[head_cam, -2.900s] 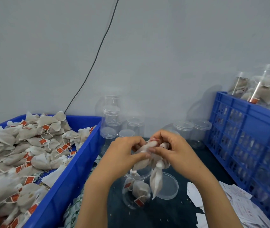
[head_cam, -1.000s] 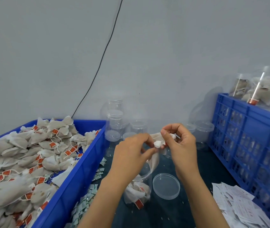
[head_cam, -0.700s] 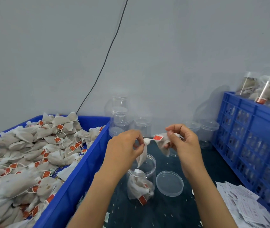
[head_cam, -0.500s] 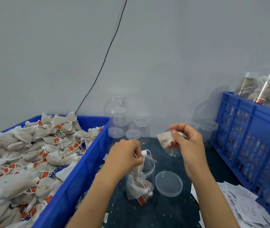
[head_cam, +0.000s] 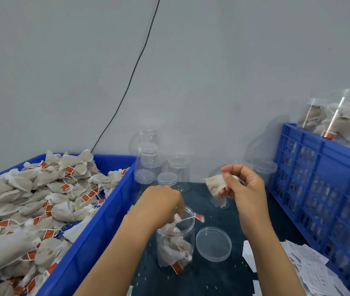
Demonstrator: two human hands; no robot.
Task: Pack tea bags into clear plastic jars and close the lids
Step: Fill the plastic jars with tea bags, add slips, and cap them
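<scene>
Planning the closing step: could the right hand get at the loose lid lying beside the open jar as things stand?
Probably not at once: the lid lies uncovered just below the right hand, right of the jar, but that hand pinches a tea bag it must first drop.

left hand (head_cam: 161,207) perhaps pushing tea bag (head_cam: 173,224) into jar (head_cam: 176,242), right hand (head_cam: 244,189) pinching another
</scene>
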